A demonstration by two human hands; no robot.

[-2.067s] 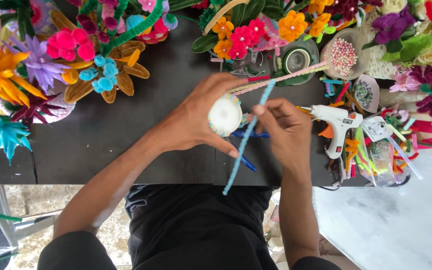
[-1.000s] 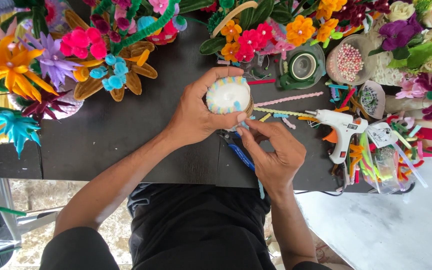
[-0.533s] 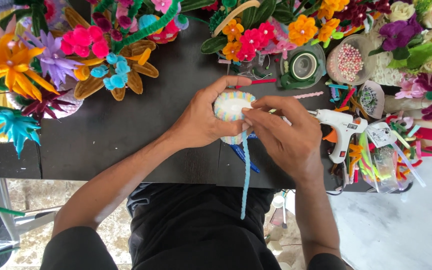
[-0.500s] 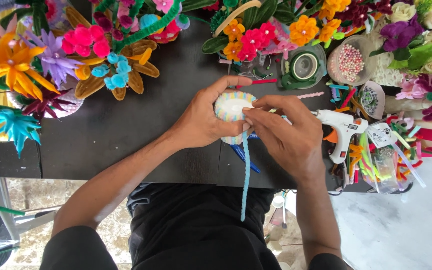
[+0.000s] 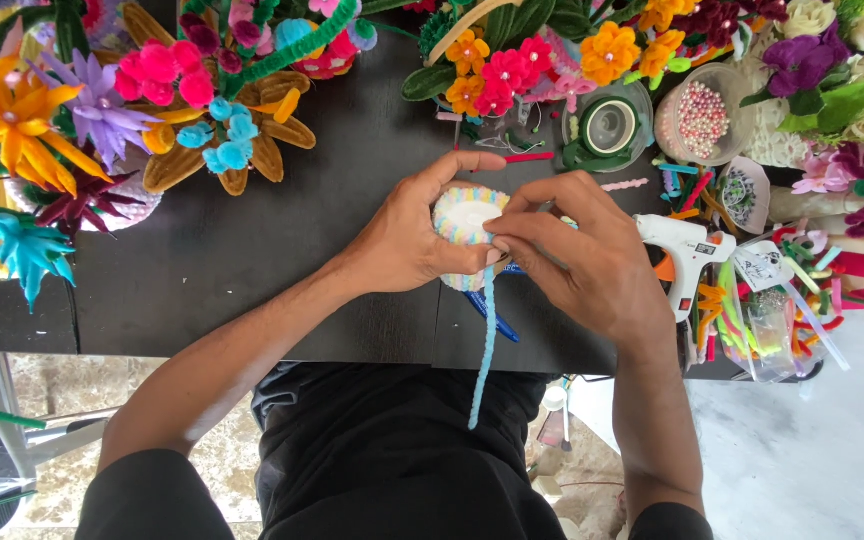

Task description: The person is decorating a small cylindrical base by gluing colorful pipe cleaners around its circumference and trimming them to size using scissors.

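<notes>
My left hand (image 5: 407, 240) grips a small white round form (image 5: 468, 216) whose rim is wrapped in pastel fuzzy wire, held just above the black table (image 5: 252, 280). My right hand (image 5: 577, 255) pinches a light blue fuzzy wire (image 5: 484, 350) against the form's near edge. The wire's free end hangs down past the table edge toward my lap. A darker blue wire lies on the table beneath my hands, mostly hidden.
Fuzzy-wire flowers (image 5: 82, 110) crowd the far left and back of the table. A white glue gun (image 5: 687, 250) lies right of my right hand. A cup of pink beads (image 5: 697, 120), a green tape roll (image 5: 610, 125) and a tub of coloured wires (image 5: 767, 310) sit at right.
Earlier my right hand held the blue wire out straight by the bare white form. The form now has a pastel wrapped rim, and the wire hangs downward from my pinching fingers.
</notes>
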